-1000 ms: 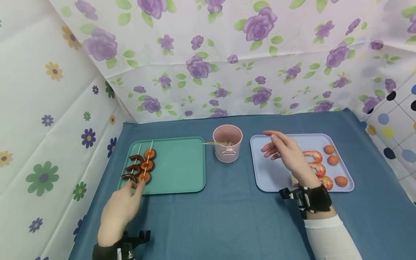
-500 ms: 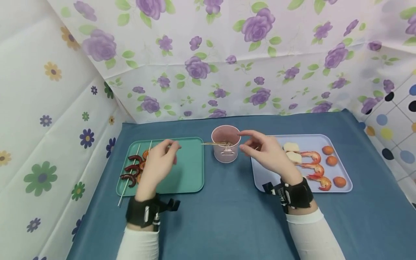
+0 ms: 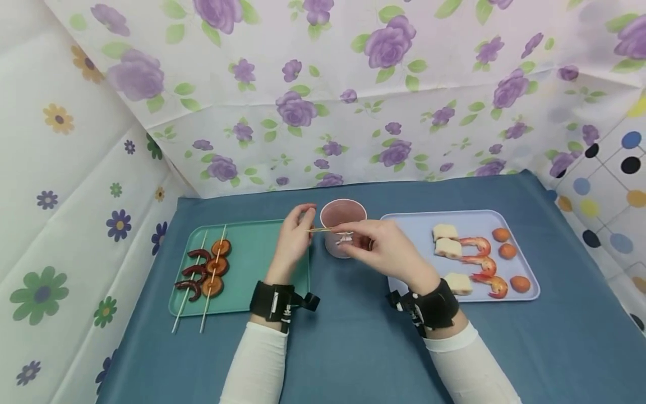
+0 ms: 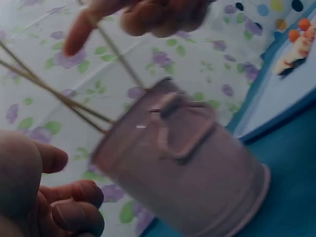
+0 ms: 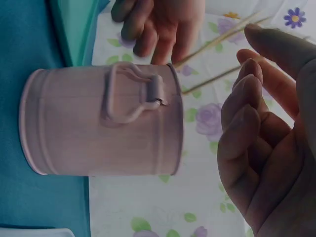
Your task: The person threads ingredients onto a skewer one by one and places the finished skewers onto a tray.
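Observation:
A pink bucket point(image 3: 334, 247) with a small handle stands between the two trays, and thin wooden skewers point(image 4: 61, 97) lean out of its mouth. Left of its rim is my left hand point(image 3: 295, 235), its fingers loosely bent, with a gap between thumb and fingers and nothing held. My right hand point(image 3: 391, 247) reaches in from the right, in front of the bucket. Its thumb and index finger stand apart near the skewers. In the right wrist view one skewer point(image 5: 212, 79) runs up to the right fingertips; whether they touch it is unclear.
On the green tray point(image 3: 254, 252) lie two loaded skewers, one with dark curved pieces point(image 3: 194, 269), one with round brown slices point(image 3: 217, 266). The lavender tray point(image 3: 484, 219) carries whitish blocks point(image 3: 448, 248), shrimp point(image 3: 479, 264) and orange balls point(image 3: 507, 251). Patterned cloth walls surround the blue table.
My left hand has left the loaded skewer on the green tray and moved right to the bucket. My right hand has moved left from the lavender tray to the bucket.

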`<control>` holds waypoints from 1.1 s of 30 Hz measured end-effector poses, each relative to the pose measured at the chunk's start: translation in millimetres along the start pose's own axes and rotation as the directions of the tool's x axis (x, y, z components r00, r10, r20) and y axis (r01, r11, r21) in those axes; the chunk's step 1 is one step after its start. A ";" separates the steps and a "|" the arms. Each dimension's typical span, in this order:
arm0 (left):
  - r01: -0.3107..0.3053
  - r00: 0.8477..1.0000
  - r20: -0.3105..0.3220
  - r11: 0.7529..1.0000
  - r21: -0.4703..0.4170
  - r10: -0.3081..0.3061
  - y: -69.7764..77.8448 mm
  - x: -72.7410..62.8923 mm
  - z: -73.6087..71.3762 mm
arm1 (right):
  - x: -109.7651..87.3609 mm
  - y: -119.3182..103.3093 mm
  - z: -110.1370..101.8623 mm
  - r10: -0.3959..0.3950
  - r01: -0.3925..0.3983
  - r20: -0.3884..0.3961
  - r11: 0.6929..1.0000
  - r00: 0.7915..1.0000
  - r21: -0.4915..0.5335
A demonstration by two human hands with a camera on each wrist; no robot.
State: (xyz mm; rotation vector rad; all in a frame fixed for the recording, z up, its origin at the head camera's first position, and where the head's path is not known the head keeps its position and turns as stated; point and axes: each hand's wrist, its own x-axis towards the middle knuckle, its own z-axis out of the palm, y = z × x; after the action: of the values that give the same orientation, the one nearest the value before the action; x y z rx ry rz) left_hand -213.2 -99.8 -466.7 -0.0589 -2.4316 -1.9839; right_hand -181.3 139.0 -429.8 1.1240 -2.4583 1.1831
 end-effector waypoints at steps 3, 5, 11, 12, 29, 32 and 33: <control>-0.028 0.999 0.019 0.999 -0.031 0.029 -5.8 0.6 11.1 | 0.5 0.6 3.7 -0.006 0.006 -0.004 1.000 1.000 -0.024; -0.041 0.999 0.029 0.997 -0.065 0.043 -8.3 1.9 16.3 | -0.2 1.8 4.8 0.010 -0.011 -0.022 0.999 1.000 -0.042; -0.051 0.998 0.020 0.995 -0.087 0.053 -10.5 2.5 22.9 | -3.7 7.4 6.2 0.117 -0.125 -0.087 0.987 0.989 -0.098; -0.055 0.998 0.017 0.996 -0.069 0.056 -10.5 2.2 23.3 | -4.0 8.3 6.4 0.134 -0.143 -0.096 0.984 0.986 -0.103; -0.080 0.997 -0.005 0.996 0.045 0.081 -13.5 2.6 24.4 | -3.6 12.6 6.4 0.227 -0.246 -0.147 0.961 0.963 -0.127; -0.076 0.997 0.002 0.996 0.047 0.076 -12.6 2.3 23.1 | -2.8 11.8 5.0 0.243 -0.260 -0.147 0.960 0.959 -0.106; -0.073 0.997 0.006 0.996 0.047 0.073 -12.6 2.4 22.5 | -2.7 11.5 4.3 0.249 -0.264 -0.147 0.959 0.957 -0.098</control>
State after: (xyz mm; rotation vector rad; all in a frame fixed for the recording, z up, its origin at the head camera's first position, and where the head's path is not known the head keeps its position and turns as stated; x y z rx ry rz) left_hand -215.5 -80.2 -483.5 -0.1497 -2.4397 -1.8976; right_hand -187.0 141.9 -440.6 0.6860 -2.5873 1.1204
